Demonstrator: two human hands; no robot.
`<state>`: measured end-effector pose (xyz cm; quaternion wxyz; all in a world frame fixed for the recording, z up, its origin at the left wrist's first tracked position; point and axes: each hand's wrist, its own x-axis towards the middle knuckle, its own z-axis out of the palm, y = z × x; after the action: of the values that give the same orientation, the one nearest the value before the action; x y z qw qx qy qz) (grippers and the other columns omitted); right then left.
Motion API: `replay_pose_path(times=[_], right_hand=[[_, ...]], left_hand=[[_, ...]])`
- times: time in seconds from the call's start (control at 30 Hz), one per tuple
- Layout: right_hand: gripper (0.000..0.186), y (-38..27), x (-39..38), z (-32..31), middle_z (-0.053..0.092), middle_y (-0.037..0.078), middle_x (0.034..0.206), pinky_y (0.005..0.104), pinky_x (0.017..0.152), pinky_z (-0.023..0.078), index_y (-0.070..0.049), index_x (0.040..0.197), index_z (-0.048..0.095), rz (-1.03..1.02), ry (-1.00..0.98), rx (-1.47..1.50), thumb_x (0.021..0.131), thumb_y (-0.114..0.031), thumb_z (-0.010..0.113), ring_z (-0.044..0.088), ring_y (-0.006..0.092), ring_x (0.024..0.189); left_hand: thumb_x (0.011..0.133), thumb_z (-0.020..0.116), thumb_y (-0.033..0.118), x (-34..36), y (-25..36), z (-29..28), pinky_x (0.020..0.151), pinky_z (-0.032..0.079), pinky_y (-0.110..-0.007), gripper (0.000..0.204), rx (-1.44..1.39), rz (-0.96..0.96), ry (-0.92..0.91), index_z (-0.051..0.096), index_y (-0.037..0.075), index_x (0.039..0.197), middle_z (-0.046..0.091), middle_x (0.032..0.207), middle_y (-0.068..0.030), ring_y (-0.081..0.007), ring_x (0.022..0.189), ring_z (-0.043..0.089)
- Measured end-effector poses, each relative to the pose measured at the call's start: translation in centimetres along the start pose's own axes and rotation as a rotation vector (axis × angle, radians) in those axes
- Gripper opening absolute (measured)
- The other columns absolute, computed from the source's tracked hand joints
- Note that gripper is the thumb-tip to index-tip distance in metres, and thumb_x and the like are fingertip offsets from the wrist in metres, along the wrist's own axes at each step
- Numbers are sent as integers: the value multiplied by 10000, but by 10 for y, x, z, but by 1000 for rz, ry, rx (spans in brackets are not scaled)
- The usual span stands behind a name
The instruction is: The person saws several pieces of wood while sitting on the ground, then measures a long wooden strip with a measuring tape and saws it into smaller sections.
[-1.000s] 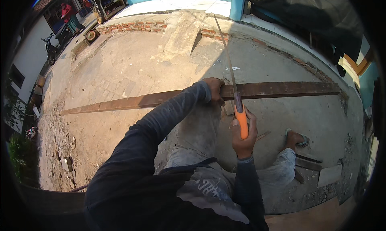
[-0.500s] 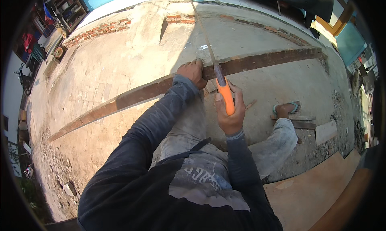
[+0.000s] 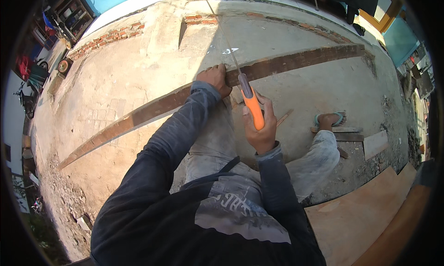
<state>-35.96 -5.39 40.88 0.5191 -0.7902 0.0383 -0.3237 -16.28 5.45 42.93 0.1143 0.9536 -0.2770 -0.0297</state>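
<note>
A long brown wooden beam (image 3: 296, 63) runs across in front of me, slanting from the near left to the far right. My left hand (image 3: 214, 79) is closed over its upper edge near the middle. Just right of it, a handsaw's thin blade (image 3: 221, 32) crosses the beam and points away from me. The saw's orange and dark handle (image 3: 253, 111) is in my right hand (image 3: 261, 131), fingers wrapped round it. Whether the teeth have entered the wood cannot be made out. My left leg (image 3: 213, 131) is under the beam, behind my left hand.
My right foot in a sandal (image 3: 330, 119) stands by wood offcuts (image 3: 344, 137). A plywood sheet (image 3: 360, 212) lies near right. Low brickwork (image 3: 115, 36) edges the concrete ground at the back. Wheeled items (image 3: 64, 66) stand far left; rubble (image 3: 83, 223) lies near left.
The whole view has shifted slightly. The saw has turned a little, its tip swinging left. Both hands keep their grips on the beam and the saw.
</note>
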Motion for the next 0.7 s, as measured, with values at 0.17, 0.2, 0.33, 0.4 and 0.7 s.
replay_pose_path(times=[0.17,0.2,0.33,0.4,0.7], right_hand=[[504,14,-163,-51,699,272,1253,378,1007,548,68,1369,505,-74,-13,-121,974,-178,699,731,332,1127],[509,6,-174,-62,694,281,1269,375,1024,542,76,1370,499,-93,-23,-175,978,-183,694,726,334,1152],[530,14,-55,2,709,257,1220,386,971,563,59,1386,504,-49,33,-44,965,-183,716,738,335,1086],[538,6,-17,5,714,242,1193,394,941,570,52,1392,509,-57,50,-76,955,-175,727,740,329,1057],[561,9,-183,-79,689,271,1306,389,1055,534,53,1421,504,75,20,14,955,-173,717,716,344,1196]], left_hand=[[760,792,299,3,-23,16,905,579,-489,527,-5,68,152,591,44,1176,716,1103,-191,-391,1049,713],[763,792,297,6,-19,21,911,575,-490,527,-10,77,186,589,42,1176,710,1120,-193,-395,1058,709],[771,792,286,-2,-22,32,935,564,-492,520,25,129,253,584,38,1179,688,1176,-197,-408,1089,694],[779,776,278,4,-4,28,965,551,-488,514,3,135,240,580,25,1180,681,1192,-208,-409,1124,679],[762,824,367,5,2,30,893,575,-489,576,65,27,177,619,76,1215,734,1117,-158,-376,1064,713]])
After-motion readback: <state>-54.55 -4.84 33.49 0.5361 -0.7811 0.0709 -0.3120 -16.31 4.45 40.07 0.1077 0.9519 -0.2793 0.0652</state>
